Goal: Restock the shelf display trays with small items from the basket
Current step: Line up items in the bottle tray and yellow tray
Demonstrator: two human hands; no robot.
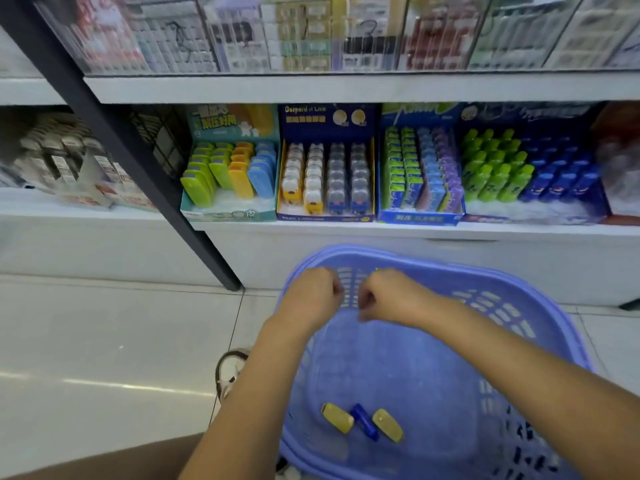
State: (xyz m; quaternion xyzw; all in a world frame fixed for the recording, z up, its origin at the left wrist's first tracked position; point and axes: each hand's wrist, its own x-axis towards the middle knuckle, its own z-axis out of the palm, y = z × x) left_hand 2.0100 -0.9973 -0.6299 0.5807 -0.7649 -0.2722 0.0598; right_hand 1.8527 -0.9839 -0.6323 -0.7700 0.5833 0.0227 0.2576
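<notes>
A purple plastic basket [519,306] stands on the floor below the shelf. On its bottom lie two yellow items [337,417] [388,425] with a blue item [364,421] between them. Both my hands hover over the basket's far side, backs up and fingers curled under. My left hand [311,292] forms a fist, and what it holds, if anything, is hidden. My right hand [388,294] is curled too, with a speck of a small yellow item [376,270] showing at its top. The navy display tray [327,216] on the shelf holds rows of yellow-based and blue-based items.
A teal tray [228,213] of green, yellow and blue cases stands left of the navy one. A blue tray [420,218] and a tray of green and blue bottles [530,216] stand to its right. A dark post [138,161] slants down left. My shoe [230,370] is beside the basket.
</notes>
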